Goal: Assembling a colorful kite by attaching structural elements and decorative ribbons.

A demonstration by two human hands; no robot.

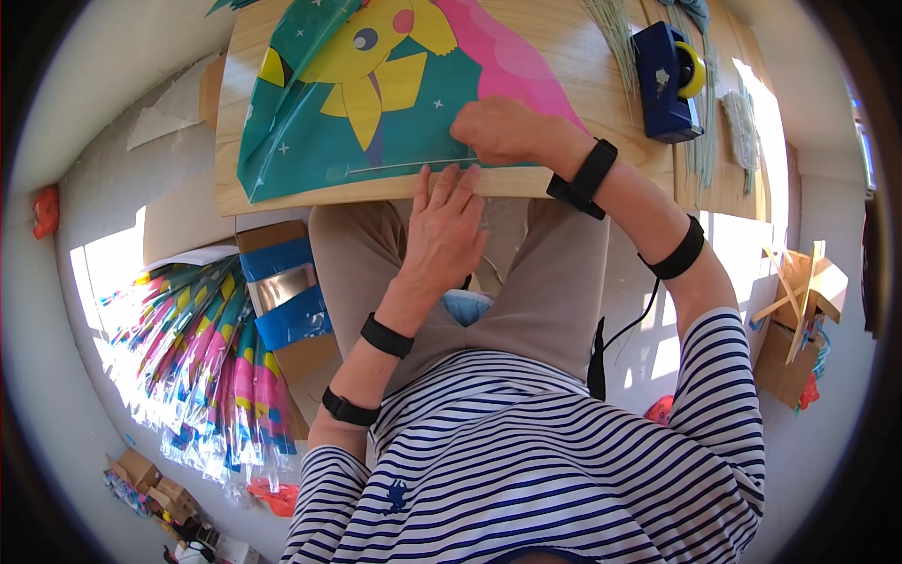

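A thin printed sheet (418, 117), teal and pink with a yellow cartoon figure, lies on the wooden table (648, 174) in front of me. Along its near edge runs a slim pale rod (390, 168). My left hand (442, 226) reaches up from the table's near side, fingers stretched out and their tips resting on the sheet's edge by the rod. Just above and to the right, my right hand (500, 130) is closed over the sheet near the rod's right end. Whatever its fingers pinch is hidden.
A blue tape dispenser (662, 85) with a yellow roll stands at the table's right, among bundles of thin sticks (615, 38) and a clear plastic pack (740, 127). Below left are a blue-taped cardboard box (282, 249) and many colourful sleeved bundles (211, 352). Another box (789, 362) stands right.
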